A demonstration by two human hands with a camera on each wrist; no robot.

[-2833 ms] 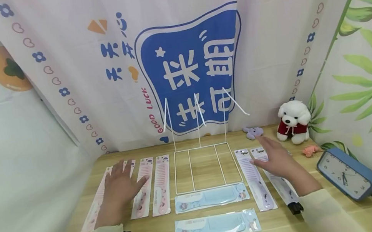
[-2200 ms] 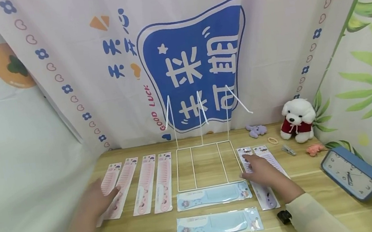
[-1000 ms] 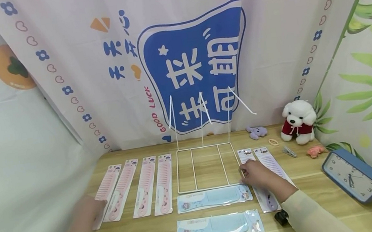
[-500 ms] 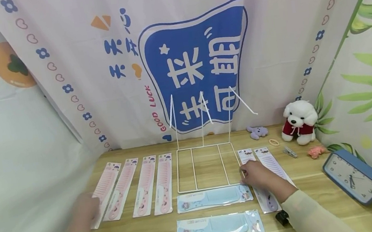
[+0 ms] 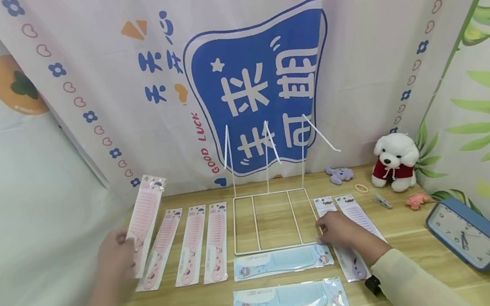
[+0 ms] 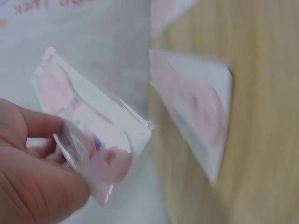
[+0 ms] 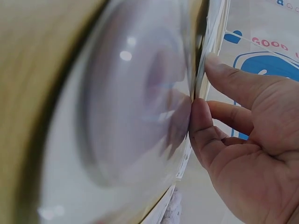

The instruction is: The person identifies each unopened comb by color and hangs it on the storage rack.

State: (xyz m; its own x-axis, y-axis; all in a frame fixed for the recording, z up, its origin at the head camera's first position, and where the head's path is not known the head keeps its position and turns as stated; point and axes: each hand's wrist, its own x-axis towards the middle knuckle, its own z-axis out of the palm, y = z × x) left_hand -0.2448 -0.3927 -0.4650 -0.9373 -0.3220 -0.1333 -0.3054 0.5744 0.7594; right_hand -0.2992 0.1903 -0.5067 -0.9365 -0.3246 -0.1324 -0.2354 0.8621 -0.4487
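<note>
My left hand (image 5: 114,263) pinches a packaged pink comb (image 5: 145,211) near its handle end, raised and tilted at the far left of the table. In the left wrist view the left hand (image 6: 37,168) has thumb and fingers on the clear wrapper of that comb (image 6: 110,158). A white wire rack (image 5: 279,247) with three upright hooks stands mid-table. At the rack's right side my right hand (image 5: 344,235) pinches the side wire, lying over a packaged purple comb (image 5: 354,264). The right wrist view shows the right hand (image 7: 252,130) with thumb and fingertips close together.
Several packaged pink combs (image 5: 192,246) lie left of the rack; two blue ones (image 5: 290,298) lie in front. Another purple comb (image 5: 358,215) lies right. Beyond are a blue clock (image 5: 470,232), plush dog (image 5: 394,160), purple toy (image 5: 339,174), clip (image 5: 381,201) and orange toy (image 5: 417,200).
The left hand moved to the far-left pink comb, took hold of it and lifted it off the table. The right hand moved left to the rack's side and has stayed there.
</note>
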